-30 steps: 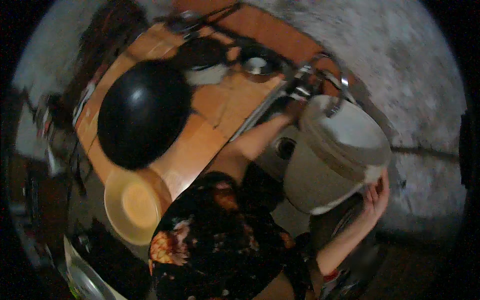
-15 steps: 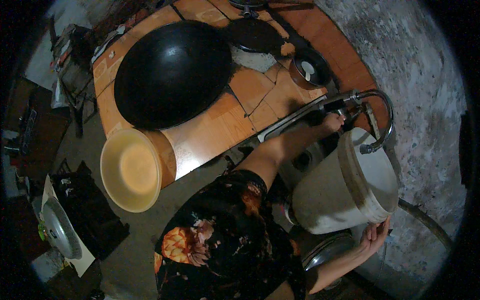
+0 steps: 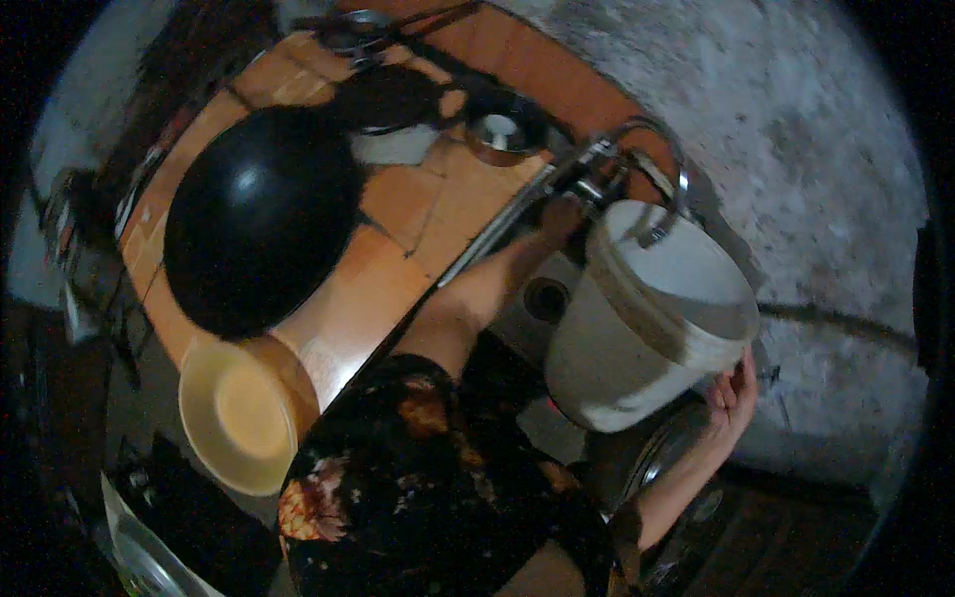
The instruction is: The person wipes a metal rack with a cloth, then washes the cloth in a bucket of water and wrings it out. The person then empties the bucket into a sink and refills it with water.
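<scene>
A large off-white plastic bucket [image 3: 637,328] leans over the sink [image 3: 517,316], its open mouth tilted up and to the right. The curved chrome spout of a faucet [image 3: 682,181] reaches into that mouth. My left hand [image 3: 561,215], dark and blurred, is closed at the faucet's body, left of the bucket rim; its fingertips are hard to make out. With fingers bent against the lower right of the rim, my right hand [image 3: 734,393] holds the bucket. Whether water runs from the spout is not clear.
On the tiled counter [image 3: 348,289] sit a big black wok [image 3: 264,219], a dark round pan [image 3: 388,98] and a small pot [image 3: 505,129] with a pale utensil inside. A cream basin [image 3: 239,418] is at the counter's near left corner. A rough grey wall [image 3: 816,209] rises on the right.
The view has swung, so counter, bucket and faucet appear further left. Both hands keep their places, the left at the faucet and the right on the bucket rim.
</scene>
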